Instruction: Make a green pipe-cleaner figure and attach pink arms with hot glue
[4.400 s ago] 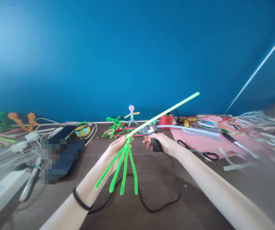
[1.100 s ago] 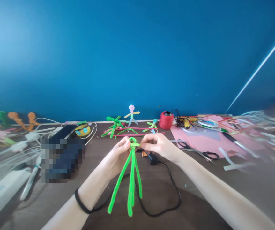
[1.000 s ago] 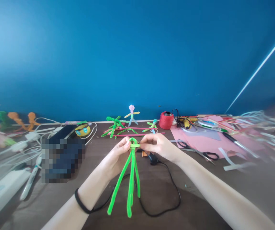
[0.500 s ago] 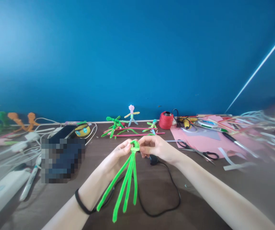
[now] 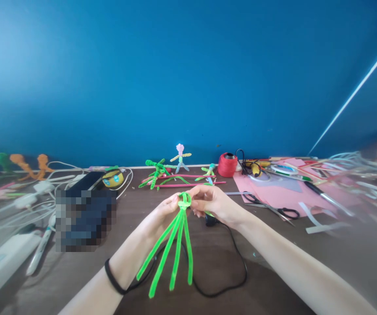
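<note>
Bright green pipe cleaners [image 5: 176, 245], joined in a small looped knot at the top with several long ends hanging down, are held up over the table. My left hand [image 5: 165, 210] pinches the knot from the left. From the right, my right hand [image 5: 213, 203] grips the same knot between thumb and fingers. A short bit of green shows beneath the right fingers, beside a black plug-like piece [image 5: 211, 220] on a black cable [image 5: 242, 258]. Some of the fingertips are hidden behind the knot and the hands.
Pipe-cleaner figures [image 5: 180, 158] and pink sticks [image 5: 191, 184] lie by the blue wall [image 5: 188, 78]. A red thread spool [image 5: 227, 165], scissors [image 5: 274, 209] and pink paper [image 5: 257, 188] are at right. White cables [image 5: 44, 208], a power strip [image 5: 8, 262] and a yellow object [image 5: 113, 178] sit left.
The knot has turned slightly and sits a little lower in my fingers. The hanging green ends have spread more evenly, the rightmost swinging right. Both hands keep their hold.
</note>
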Demonstrator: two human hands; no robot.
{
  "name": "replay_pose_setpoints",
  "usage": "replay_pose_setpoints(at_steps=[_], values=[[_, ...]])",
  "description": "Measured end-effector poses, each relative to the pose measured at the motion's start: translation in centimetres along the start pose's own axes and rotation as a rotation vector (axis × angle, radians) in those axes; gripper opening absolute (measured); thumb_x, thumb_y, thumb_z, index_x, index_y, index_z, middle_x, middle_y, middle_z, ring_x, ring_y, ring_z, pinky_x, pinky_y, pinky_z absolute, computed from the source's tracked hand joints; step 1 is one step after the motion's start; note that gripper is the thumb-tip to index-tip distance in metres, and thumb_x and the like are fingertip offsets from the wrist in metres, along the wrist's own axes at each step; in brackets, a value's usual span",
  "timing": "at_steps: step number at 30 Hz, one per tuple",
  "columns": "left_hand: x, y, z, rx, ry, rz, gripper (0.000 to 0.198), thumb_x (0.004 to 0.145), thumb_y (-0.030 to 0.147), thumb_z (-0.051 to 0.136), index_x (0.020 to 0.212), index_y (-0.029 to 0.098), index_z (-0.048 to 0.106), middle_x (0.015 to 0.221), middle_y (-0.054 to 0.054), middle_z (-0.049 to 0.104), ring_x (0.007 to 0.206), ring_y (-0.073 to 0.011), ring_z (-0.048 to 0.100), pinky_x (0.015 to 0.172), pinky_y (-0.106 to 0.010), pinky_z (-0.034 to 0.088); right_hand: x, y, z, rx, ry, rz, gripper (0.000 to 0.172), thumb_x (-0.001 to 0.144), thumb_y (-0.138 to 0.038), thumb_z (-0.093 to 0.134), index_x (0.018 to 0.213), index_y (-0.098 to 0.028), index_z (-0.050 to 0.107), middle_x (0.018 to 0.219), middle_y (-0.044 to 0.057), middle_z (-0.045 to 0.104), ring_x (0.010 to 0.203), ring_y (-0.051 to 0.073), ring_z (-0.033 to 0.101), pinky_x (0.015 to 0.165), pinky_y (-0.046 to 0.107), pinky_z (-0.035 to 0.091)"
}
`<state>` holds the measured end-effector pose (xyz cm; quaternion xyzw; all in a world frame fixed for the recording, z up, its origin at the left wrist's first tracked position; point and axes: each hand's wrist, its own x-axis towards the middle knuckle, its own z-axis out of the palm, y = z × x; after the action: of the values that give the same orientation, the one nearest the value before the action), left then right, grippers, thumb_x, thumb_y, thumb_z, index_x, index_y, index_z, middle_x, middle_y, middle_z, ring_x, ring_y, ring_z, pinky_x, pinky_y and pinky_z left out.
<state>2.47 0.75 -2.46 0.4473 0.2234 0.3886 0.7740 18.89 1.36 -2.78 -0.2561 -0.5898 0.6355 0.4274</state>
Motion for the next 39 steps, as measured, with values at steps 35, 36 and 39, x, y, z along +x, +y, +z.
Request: replay_pose_setpoints(at_steps=[35, 36, 39], values=[[0.0, 2.2, -0.4, 0.929, 0.403, 0.33, 0.01, 0.068, 0.029, 0.064, 0.062, 0.021, 0.064, 0.094, -0.006, 0.054, 0.097, -0.023, 0.046, 0.088, -0.031, 0.03, -0.2, -0.8, 0.5, -0.502, 0.15, -0.001, 0.011, 0.079, -0.026, 0.05, 0.081, -0.016, 0.054, 0.058, -0.002, 0.051, 0.05, 0.01, 0.048, 0.046, 0.021, 0.036], [0.0, 2.2, -0.3, 0.928, 0.405, 0.328, 0.01, 0.067, 0.028, 0.065, 0.061, 0.021, 0.064, 0.093, -0.006, 0.055, 0.096, -0.0231, 0.047, 0.089, -0.032, 0.03, -0.2, -0.9, 0.6, -0.514, 0.149, -0.005, 0.011, 0.079, -0.026, 0.051, 0.081, -0.016, 0.054, 0.06, -0.001, 0.052, 0.052, 0.01, 0.049, 0.048, 0.022, 0.037], [0.0, 2.3, -0.2, 0.871, 0.396, 0.309, 0.01, 0.065, 0.027, 0.066, 0.057, 0.02, 0.064, 0.091, -0.006, 0.056, 0.093, -0.023, 0.047, 0.088, -0.032, 0.03, -0.3, -1.0, 0.6, -0.542, 0.137, -0.025, 0.01, 0.078, -0.025, 0.052, 0.079, -0.017, 0.056, 0.066, 0.0, 0.053, 0.056, 0.011, 0.051, 0.052, 0.023, 0.039]])
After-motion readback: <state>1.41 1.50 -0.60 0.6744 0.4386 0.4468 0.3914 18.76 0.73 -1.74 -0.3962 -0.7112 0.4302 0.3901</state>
